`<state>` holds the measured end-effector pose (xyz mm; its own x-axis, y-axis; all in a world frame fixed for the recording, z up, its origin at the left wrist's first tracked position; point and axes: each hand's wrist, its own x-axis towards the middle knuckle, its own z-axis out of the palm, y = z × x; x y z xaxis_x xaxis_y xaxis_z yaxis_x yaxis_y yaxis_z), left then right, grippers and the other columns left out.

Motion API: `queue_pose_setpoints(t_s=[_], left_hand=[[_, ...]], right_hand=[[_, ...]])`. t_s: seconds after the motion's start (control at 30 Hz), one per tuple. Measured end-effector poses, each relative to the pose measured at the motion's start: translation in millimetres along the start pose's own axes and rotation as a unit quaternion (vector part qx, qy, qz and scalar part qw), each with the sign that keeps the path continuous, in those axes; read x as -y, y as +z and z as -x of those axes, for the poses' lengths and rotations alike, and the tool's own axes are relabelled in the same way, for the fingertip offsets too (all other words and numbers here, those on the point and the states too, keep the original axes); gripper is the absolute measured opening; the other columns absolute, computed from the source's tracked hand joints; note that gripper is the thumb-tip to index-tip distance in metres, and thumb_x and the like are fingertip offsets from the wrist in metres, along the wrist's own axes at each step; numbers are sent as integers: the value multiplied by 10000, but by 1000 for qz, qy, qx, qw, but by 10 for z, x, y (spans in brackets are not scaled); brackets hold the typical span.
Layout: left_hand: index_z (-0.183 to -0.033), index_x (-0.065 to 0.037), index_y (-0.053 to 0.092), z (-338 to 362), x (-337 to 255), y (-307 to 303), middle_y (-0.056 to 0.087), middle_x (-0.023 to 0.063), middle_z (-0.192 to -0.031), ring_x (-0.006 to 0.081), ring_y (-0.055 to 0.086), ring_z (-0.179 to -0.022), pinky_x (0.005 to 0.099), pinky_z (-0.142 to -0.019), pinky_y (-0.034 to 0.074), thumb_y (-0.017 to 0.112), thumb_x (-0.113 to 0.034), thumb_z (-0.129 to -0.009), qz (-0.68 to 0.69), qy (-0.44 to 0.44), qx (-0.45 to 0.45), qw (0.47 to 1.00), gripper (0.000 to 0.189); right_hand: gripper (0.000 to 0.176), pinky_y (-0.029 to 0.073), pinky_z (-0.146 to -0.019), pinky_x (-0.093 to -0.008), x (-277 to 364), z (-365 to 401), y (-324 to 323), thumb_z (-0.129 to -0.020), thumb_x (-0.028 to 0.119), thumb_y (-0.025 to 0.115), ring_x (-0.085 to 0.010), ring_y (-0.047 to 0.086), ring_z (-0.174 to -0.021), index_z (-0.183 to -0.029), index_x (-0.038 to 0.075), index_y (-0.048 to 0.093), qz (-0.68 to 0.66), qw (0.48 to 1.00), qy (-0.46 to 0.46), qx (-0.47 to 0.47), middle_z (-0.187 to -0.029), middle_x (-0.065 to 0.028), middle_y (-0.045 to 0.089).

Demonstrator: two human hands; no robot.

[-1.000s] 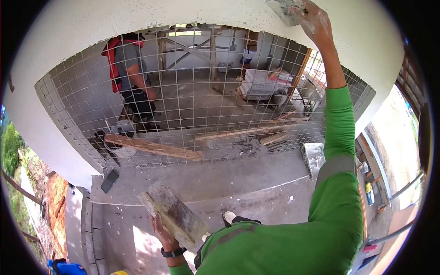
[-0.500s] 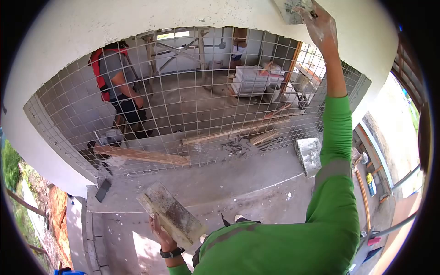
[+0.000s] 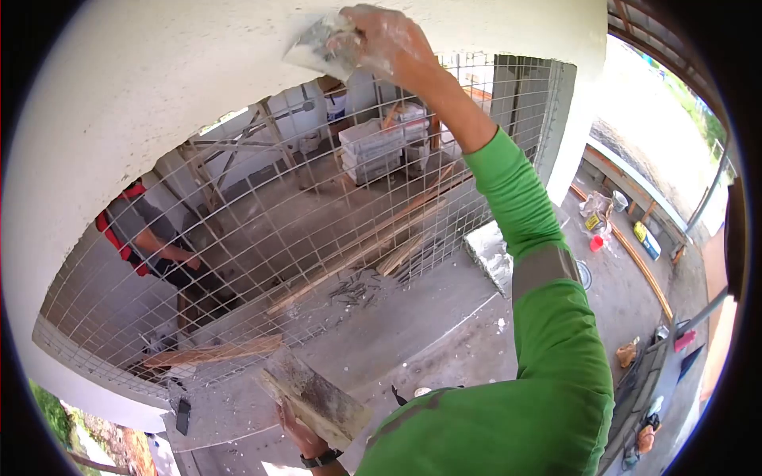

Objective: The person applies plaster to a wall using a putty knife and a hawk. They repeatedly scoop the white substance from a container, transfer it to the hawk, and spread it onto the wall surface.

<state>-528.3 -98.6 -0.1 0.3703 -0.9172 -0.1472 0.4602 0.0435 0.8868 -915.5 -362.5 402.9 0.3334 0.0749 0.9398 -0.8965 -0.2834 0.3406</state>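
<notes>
My right hand is raised high and closed around a plastering trowel, whose flat, pale-smeared blade lies against the white wall just above the mesh-covered opening. Whitish smears mark the fingers and wrist. Low in view, my left hand holds up a rectangular hawk board crusted with grey and yellowish residue. The board is tilted, and its underside and part of the left fingers are hidden.
Wire mesh spans the opening. Behind it are a person in a red harness, stacked bags and wooden planks. A pale block sits on the ledge. A phone-like dark object lies at lower left.
My right hand has swept the trowel leftward along the wall above the opening. The view has turned and tilted, showing more floor at right. My left hand keeps hold of the hawk.
</notes>
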Motion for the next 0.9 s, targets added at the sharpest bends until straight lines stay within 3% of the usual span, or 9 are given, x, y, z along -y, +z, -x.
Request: queue_pose_setpoints(t_s=[0.13, 0.27, 0.33, 0.43, 0.57, 0.67, 0.73, 0.8, 0.9], left_hand=[[-1297, 5, 495, 151, 197, 549, 573, 119, -1189, 226, 581, -1027, 352, -871, 482, 516, -282, -991, 16, -31, 36, 999, 420], [-1302, 10, 492, 141, 603, 776, 570, 124, -1190, 227, 584, -1024, 347, -869, 484, 507, -280, -992, 0, -58, 64, 996, 424], [-1297, 12, 499, 122, 684, 912, 568, 127, -1195, 228, 579, -1033, 352, -886, 477, 498, -281, -993, -5, -84, 87, 993, 423], [-1283, 16, 516, -1, 958, 893, 566, 131, -1201, 232, 566, -1053, 364, -919, 458, 486, -288, -994, -53, -85, 126, 987, 421], [-1271, 23, 535, -41, 861, 1176, 557, 138, -1222, 243, 544, -1094, 378, -967, 426, 485, -299, -989, -89, -121, 169, 974, 430], [-1283, 23, 529, -22, 779, 1365, 546, 139, -1251, 248, 545, -1107, 376, -970, 427, 491, -299, -985, -88, -152, 213, 961, 440], [-1302, 16, 513, -29, 861, 1377, 540, 139, -1262, 251, 544, -1113, 379, -973, 429, 499, -308, -978, -96, -159, 236, 954, 458], [-1319, 10, 494, -24, 890, 1500, 542, 137, -1254, 255, 546, -1110, 385, -972, 434, 503, -322, -972, -85, -168, 229, 955, 480], [-1334, 11, 479, -23, 1136, 1582, 536, 139, -1265, 267, 539, -1131, 391, -982, 431, 502, -336, -970, -94, -205, 228, 947, 504]], right_hand=[[203, 519, -677, -404, -901, 199, -616, -874, 159, 652, -317, 647, -742, -972, -18, 632, -73, 990, 117, 11, -876, -199, 665], [308, 488, -628, -388, -837, 1318, -1168, -901, 312, 672, -329, 605, -672, -1091, 70, 694, -140, 853, 485, 134, -843, -141, 681], [304, 496, -671, -411, -676, 2501, -1248, -903, 290, 672, -331, 628, -721, -1101, 60, 673, -96, 873, 458, 136, -826, -187, 654], [329, 506, -725, -444, 21, 4631, -1940, -908, 335, 646, -366, 652, -813, -1130, 92, 664, 16, 666, 648, 368, -886, -197, 681], [406, 512, -843, -487, 1984, 7198, -4116, -856, 377, 672, -414, 649, -983, -1161, 109, 663, 99, 550, 752, 349, -1026, -213, 689], [466, 531, -894, -468, 3197, 6919, -5735, -782, 411, 739, -389, 618, -1098, -1112, 88, 675, 269, 265, 795, 475, -1167, -206, 642], [464, 540, -909, -435, 3521, 6966, -6378, -795, 429, 729, -362, 649, -1065, -1112, 93, 682, 297, 256, 737, 551, -1160, -188, 656], [451, 539, -931, -422, 3562, 6725, -6629, -823, 456, 699, -347, 653, -1077, -1096, 96, 700, 326, 136, 793, 496, -1197, -159, 654], [567, 521, -972, -410, 3287, 6890, -6545, -831, 516, 677, -329, 593, -1189, -1223, 106, 651, 275, 185, 744, 580, -1288, -137, 613]])
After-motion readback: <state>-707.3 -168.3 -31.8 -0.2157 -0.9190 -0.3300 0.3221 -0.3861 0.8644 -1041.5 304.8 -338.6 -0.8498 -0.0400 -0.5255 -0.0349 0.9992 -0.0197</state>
